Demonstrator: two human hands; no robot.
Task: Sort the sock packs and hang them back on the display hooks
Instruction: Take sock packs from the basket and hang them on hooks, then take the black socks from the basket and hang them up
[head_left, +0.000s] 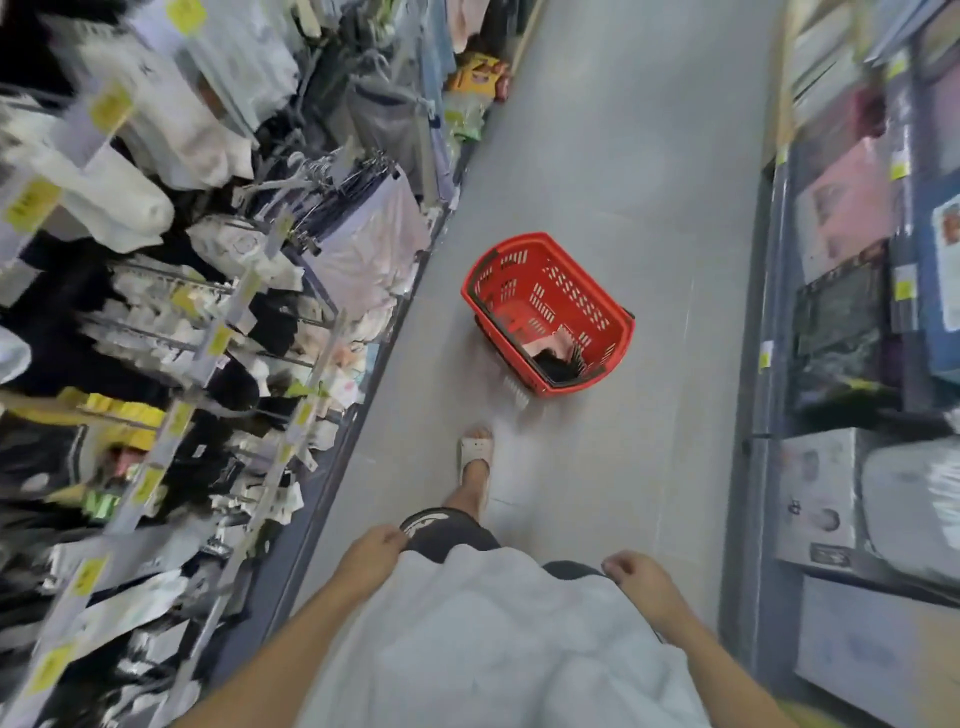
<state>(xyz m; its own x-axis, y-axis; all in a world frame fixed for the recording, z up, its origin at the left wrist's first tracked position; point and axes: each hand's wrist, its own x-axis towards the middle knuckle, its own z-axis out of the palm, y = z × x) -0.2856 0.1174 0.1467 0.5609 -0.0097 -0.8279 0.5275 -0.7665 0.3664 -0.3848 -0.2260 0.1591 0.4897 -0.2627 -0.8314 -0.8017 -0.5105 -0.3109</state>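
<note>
Your two hands carry nothing at this moment. Your left hand (375, 550) hangs at the hem of your shirt (493, 623) with the fingers loosely curled. Your right hand (630, 571) hangs on the other side in the same way, and neither one holds a pack.

The red basket (540, 296) stands on the floor (597, 156) ahead of you, near the middle of the aisle and well apart from both hands. In its near corner lie a few sock packs (553, 358), something dark and something pink (the picture is too blurred to count them). They take up only that corner.

The display hooks (171, 312) along the left edge of the aisle are crowded with white and black packs, and yellow price tags (221, 338) sit at their ends. From this I judge that most of the sorting is done and only the small lot in the basket is left to hang.

The next step, as I see it, is to reach the basket, bend down and take one pack out. After that you must find the hook with the matching kind. Your foot in a pale sandal (475, 457) points toward the basket.
</note>
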